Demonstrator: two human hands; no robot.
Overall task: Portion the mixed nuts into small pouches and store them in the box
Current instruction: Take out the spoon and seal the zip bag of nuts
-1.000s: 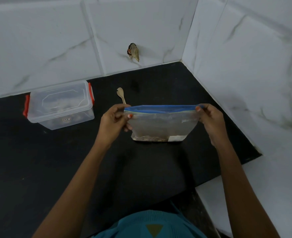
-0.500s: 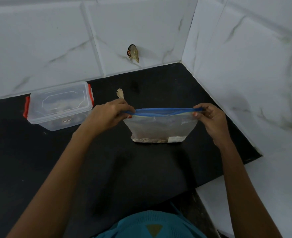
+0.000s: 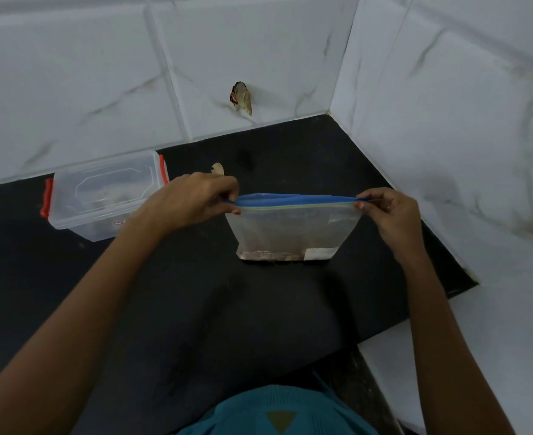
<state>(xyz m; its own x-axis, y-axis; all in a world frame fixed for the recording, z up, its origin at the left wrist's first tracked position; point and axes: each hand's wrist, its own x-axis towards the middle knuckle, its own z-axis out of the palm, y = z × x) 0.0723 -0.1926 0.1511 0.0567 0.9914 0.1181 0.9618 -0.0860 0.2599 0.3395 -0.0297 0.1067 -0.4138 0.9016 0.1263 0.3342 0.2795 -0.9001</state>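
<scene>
No lettering is coming through legibly anywhere. A small white sticker (image 3: 120,221) is showing on the front wall of the clear plastic box (image 3: 102,196) sitting near the back edge of the desk (image 3: 196,309) toward its left, its dark marks too small and blurred to read, and a white label patch (image 3: 318,253) is sitting at the lower right corner of the zip bag (image 3: 293,227) standing near the desk's right edge, its print not resolving. A dark triangle emblem (image 3: 280,420) is showing on the teal garment (image 3: 243,416), with no letters that can be made out.

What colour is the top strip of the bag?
Blue, with a thin green line under it, on the bag; head view.
</scene>
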